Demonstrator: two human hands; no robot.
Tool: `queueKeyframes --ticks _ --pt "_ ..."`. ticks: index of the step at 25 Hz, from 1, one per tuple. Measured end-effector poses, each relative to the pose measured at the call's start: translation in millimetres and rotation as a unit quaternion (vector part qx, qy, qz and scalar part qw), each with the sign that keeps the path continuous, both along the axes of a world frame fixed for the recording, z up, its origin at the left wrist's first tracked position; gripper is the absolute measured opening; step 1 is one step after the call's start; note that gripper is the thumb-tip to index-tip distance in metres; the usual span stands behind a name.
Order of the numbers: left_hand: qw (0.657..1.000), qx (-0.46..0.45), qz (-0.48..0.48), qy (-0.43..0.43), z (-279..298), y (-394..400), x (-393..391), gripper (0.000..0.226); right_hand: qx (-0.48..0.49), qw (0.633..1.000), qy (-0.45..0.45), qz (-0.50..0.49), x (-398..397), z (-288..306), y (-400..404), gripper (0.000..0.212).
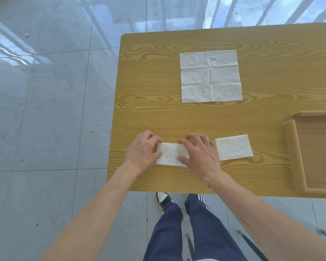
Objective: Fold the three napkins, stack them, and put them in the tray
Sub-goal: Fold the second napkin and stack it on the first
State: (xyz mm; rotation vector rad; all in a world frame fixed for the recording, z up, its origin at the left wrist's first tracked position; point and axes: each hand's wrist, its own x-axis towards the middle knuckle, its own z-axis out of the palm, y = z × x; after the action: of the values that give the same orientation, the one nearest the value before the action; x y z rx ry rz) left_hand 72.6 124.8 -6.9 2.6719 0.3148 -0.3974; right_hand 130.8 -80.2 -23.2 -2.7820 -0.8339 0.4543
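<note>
While the left hand (141,149) and right hand (199,153) press spread fingers flat on the small folded white paper napkin (170,154) near the table edge, probably to sharpen its crease, another folded napkin (233,147) lies just right, the unfolded one (210,76) far, the wooden tray (294,147) at right.

The tray (297,153) is cut off by the right picture edge; only its left wall, part of its far wall, part of its near wall and a portion of its floor are visible. The worktop (158,113) also runs out of the picture on the right. The left hand (141,149) covers the left edge of the folded napkin (170,154), and the right hand (199,153) covers its right end. Fingers (188,139) of the right hand curl down over the far edge, concealing their tips. The gap between this napkin and the second folded napkin (233,147) is hidden behind the right hand.
</note>
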Motion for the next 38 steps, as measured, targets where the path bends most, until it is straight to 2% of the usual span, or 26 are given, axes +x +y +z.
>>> queueKeyframes --ticks 7,14,18,22,27,31,35,38 --pt "0.999 -0.036 0.02 0.014 2 -2 4 0.021 0.028 0.999 0.023 -0.039 0 1 7 0.035" --pt "0.993 -0.108 0.002 -0.038 13 -3 -14 0.016 0.048 0.996 0.051 -0.059 -8 7 8 0.048" --pt "0.987 -0.135 -0.015 -0.086 22 -2 -21 0.014 0.119 0.985 0.072 -0.1 -11 14 -2 0.02" --pt "0.975 -0.198 0.016 -0.101 23 -11 -25 0.011 0.213 0.953 0.139 -0.163 -21 27 -22 0.01" --pt "0.921 -0.363 0.137 -0.03 24 -45 -24 0.01 0.317 0.878 0.237 -0.268 -26 45 -56 0.005" --pt "0.874 -0.439 0.21 -0.016 27 -86 -14 0.012 0.375 0.824 0.265 -0.331 -13 55 -84 0.006" --pt "0.827 -0.456 0.328 -0.022 28 -131 4 0.012 0.368 0.794 0.291 -0.387 11 54 -113 0.009" --pt "0.813 -0.44 0.379 -0.029 27 -160 19 0.011 0.354 0.789 0.317 -0.389 26 48 -134 0.012"
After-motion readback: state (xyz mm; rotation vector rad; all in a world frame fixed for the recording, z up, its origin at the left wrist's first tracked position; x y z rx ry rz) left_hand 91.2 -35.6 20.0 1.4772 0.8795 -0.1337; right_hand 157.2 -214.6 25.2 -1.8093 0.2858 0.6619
